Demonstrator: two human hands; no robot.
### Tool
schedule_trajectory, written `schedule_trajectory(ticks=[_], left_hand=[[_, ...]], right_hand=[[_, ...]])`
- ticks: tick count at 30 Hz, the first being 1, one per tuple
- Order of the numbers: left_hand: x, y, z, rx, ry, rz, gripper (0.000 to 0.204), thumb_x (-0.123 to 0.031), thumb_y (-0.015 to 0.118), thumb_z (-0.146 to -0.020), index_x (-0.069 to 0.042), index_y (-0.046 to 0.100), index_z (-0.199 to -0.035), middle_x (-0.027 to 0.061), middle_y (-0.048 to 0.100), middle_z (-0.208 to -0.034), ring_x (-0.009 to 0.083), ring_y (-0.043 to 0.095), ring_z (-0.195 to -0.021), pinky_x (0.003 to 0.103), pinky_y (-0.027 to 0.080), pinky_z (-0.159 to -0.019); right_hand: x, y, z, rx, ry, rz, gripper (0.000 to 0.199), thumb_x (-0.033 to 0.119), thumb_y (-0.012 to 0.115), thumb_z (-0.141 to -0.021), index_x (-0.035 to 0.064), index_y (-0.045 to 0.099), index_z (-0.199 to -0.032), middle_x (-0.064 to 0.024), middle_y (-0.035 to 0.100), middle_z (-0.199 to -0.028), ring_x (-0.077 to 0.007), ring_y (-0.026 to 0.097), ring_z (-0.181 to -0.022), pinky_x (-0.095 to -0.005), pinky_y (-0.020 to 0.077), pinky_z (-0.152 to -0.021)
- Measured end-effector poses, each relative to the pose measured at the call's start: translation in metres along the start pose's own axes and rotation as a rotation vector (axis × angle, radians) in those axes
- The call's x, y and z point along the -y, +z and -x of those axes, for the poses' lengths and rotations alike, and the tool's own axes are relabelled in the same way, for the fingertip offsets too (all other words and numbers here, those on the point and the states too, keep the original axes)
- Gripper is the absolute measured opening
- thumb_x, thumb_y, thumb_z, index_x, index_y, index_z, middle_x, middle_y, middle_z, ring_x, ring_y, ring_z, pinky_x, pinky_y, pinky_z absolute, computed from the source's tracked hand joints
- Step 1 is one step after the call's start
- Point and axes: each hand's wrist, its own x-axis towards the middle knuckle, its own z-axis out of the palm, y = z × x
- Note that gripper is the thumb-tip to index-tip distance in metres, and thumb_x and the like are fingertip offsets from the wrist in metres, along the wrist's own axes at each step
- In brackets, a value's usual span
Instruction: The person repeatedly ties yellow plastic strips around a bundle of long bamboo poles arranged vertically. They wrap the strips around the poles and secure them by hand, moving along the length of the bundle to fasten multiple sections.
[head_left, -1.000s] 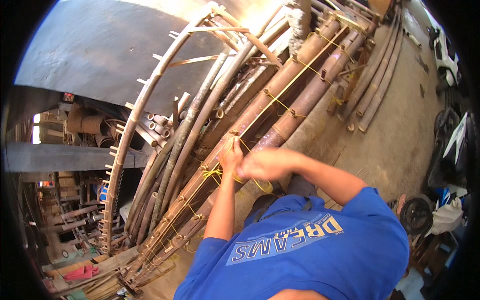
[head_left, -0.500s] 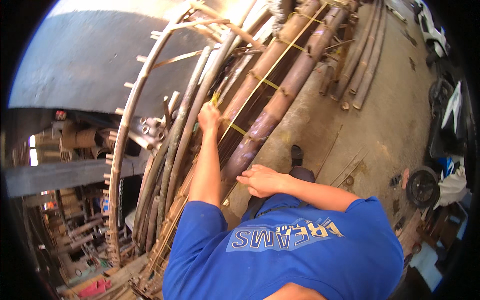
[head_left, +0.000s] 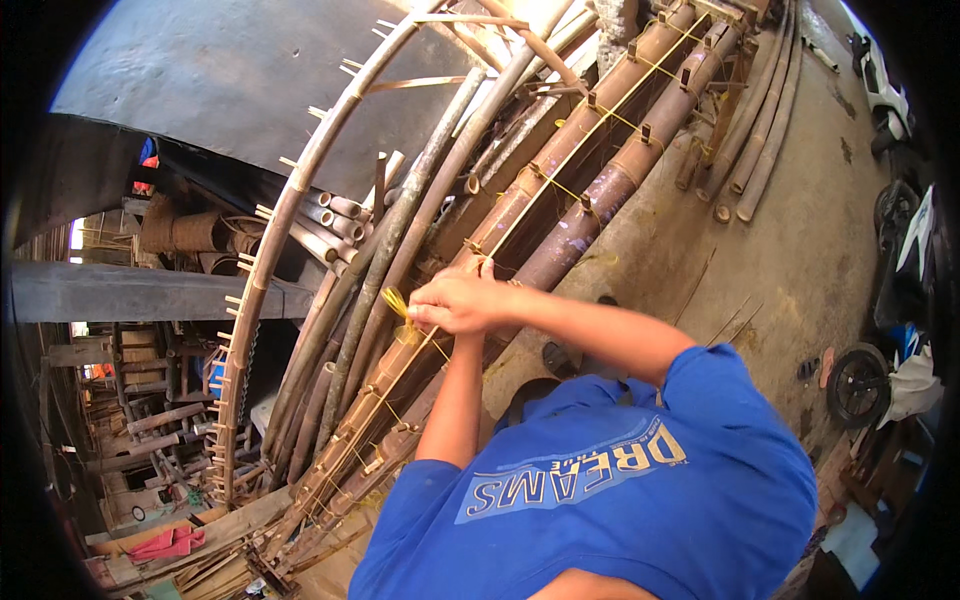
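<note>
Two long brown bamboo poles lie side by side, the left pole [head_left: 555,155] and the right pole [head_left: 605,195]. Short pegs stand up along them, thin yellow cords [head_left: 565,188] cross between them, and a pale bamboo strip [head_left: 590,135] runs lengthwise. Over the left pole, my right hand [head_left: 462,303] is closed, with a tuft of yellow-green strips [head_left: 396,303] sticking out beside its curled fingers. My left hand [head_left: 487,268] is at the same spot, mostly hidden behind the right hand; only what looks like a fingertip shows, so its grip cannot be seen.
A curved bamboo frame [head_left: 268,245] with short rungs leans at the left beside greyish poles [head_left: 385,235]. Loose bamboo poles [head_left: 765,120] lie on the concrete floor [head_left: 790,250] at the far right. A wheel [head_left: 858,385] and a red cloth [head_left: 167,543] are farther out.
My right hand has moved left and up from near my waist to meet my left hand over the pole. The yellow-green strips now sit lower and farther left. The view has shifted.
</note>
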Motion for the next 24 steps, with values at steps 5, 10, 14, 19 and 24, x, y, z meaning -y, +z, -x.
schedule_trajectory(ticks=[5,10,14,19,24], left_hand=[[-0.007,-0.007,-0.003,0.107,-0.096,-0.139,0.032,-0.033,0.051,-0.097,-0.008,0.065,-0.113,0.0256,0.064,-0.107,0.043,0.061,-0.102,0.05,0.046,-0.083],[0.023,-0.017,0.004,0.056,-0.192,-0.168,0.036,-0.038,0.055,-0.095,-0.008,0.068,-0.11,0.0217,0.068,-0.097,0.0397,0.065,-0.093,0.047,0.048,-0.079],[-0.001,-0.011,-0.001,-0.073,-0.06,-0.198,0.032,-0.034,0.06,-0.092,-0.006,0.07,-0.106,0.0203,0.07,-0.092,0.0364,0.067,-0.088,0.043,0.05,-0.076],[-0.033,-0.03,0.001,0.133,-0.171,-0.328,0.035,-0.026,0.058,-0.093,-0.006,0.062,-0.121,0.0116,0.066,-0.107,0.0252,0.062,-0.097,0.038,0.049,-0.087],[0.049,-0.005,-0.001,-0.118,0.097,-0.186,0.032,-0.025,0.06,-0.094,-0.002,0.066,-0.116,0.0149,0.07,-0.103,0.0214,0.063,-0.1,0.038,0.049,-0.088]], right_hand=[[-0.109,-0.037,-0.056,0.01,0.406,0.708,0.053,0.052,0.04,-0.098,0.0092,0.072,-0.102,-0.0121,0.07,-0.095,-0.0249,0.064,-0.095,-0.0493,0.0467,-0.079],[0.0,-0.087,0.018,0.14,0.024,-0.48,0.047,0.033,0.047,-0.099,-0.0014,0.051,-0.068,-0.0103,0.051,-0.058,-0.0194,0.051,-0.056,-0.038,0.0441,-0.058],[-0.061,-0.036,0.083,0.132,-0.04,-0.212,0.042,0.029,0.051,-0.098,-0.0007,0.053,-0.068,-0.0183,0.048,-0.059,-0.0205,0.048,-0.056,-0.0413,0.0434,-0.062],[0.0,-0.092,0.023,-0.115,-0.336,-0.152,0.038,0.027,0.048,-0.099,-0.0023,0.057,-0.077,-0.0201,0.06,-0.073,-0.0321,0.06,-0.068,-0.0403,0.0488,-0.068],[-0.006,-0.066,0.041,-0.025,-0.219,-0.401,0.029,0.021,0.048,-0.099,-0.0015,0.064,-0.089,-0.0203,0.065,-0.085,-0.0308,0.066,-0.089,-0.0403,0.0487,-0.084]])
